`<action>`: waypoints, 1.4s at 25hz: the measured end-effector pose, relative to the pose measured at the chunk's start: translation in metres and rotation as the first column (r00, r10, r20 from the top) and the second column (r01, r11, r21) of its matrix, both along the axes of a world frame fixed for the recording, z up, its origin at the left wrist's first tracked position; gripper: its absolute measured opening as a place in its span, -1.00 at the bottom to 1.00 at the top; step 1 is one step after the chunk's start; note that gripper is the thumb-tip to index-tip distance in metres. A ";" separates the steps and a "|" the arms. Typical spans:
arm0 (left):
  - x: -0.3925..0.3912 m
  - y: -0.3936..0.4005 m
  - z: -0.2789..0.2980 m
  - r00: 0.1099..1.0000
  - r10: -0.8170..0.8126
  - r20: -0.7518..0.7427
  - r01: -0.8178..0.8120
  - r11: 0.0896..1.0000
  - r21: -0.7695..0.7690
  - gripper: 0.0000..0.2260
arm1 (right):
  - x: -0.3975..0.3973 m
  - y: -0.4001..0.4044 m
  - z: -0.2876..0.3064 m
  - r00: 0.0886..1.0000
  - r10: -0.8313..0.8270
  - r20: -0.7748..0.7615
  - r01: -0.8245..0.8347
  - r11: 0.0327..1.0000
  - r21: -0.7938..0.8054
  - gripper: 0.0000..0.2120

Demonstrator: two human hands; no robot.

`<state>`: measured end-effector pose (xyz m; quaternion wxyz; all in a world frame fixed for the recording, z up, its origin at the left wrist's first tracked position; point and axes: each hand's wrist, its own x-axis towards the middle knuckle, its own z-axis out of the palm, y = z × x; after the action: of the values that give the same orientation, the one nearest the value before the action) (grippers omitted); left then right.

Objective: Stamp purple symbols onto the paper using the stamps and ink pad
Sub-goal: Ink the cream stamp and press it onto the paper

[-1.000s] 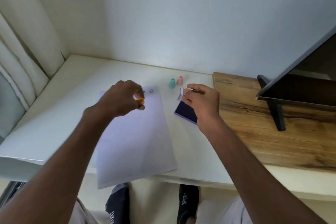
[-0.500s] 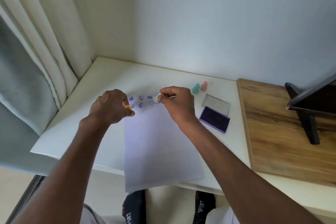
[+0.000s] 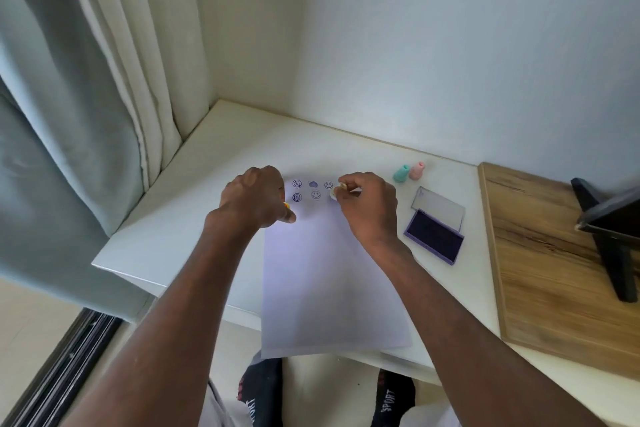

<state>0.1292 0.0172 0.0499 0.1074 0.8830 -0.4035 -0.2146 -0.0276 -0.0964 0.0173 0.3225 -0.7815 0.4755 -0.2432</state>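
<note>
White desk [image 3: 207, 218] carries the sheet of paper [image 3: 329, 288]; "SPORT" reads on the socks [image 3: 388, 399] below. Left hand [image 3: 254, 196] pinches an orange stamp [image 3: 286, 205]; right hand [image 3: 367, 204] pinches a white stamp [image 3: 333, 193] beside five purple prints [image 3: 313, 190]. Press straight down, lift cleanly. Open ink pad [image 3: 434, 239] sits right.

i read "sport" in pale letters on right dark sock [image 3: 388, 402], running up ankle. left dark sock [image 3: 254, 399] carries similar lettering, only partly legible to me. on paper [image 3: 329, 281] i see five purple stamped signs [image 3: 313, 190]: smiley faces, one heart, round marks with centre too small to read. no other text legible.
</note>
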 end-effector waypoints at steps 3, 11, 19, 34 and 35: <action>-0.002 -0.001 0.000 1.000 0.006 -0.019 -0.006 1.000 -0.003 -0.66 | 0.001 0.001 -0.001 1.000 0.027 -0.014 -0.027 0.999 -0.039 -0.92; -0.002 0.000 0.002 0.998 0.035 -0.049 -0.035 0.999 -0.006 -0.63 | -0.002 0.001 -0.005 0.990 0.089 -0.106 -0.104 0.983 -0.153 -0.91; -0.006 0.000 0.001 0.997 0.053 -0.058 -0.054 0.999 0.000 -0.64 | 0.003 0.001 -0.004 0.977 0.025 -0.210 -0.070 0.975 -0.212 -0.79; -0.030 -0.013 0.036 0.985 0.109 -0.137 -0.142 0.955 -0.260 -0.76 | 0.003 0.002 0.014 0.934 0.002 -0.358 -0.067 0.983 -0.170 -0.94; -0.031 -0.015 0.039 0.977 0.128 -0.169 -0.176 0.936 -0.306 -0.80 | -0.001 0.001 0.014 0.963 -0.038 -0.268 0.022 0.998 -0.064 -0.95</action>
<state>0.0986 0.0025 0.0888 0.2942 0.8644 -0.3543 -0.2016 -0.0289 -0.0959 0.0311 0.2274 -0.8093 0.5193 -0.1538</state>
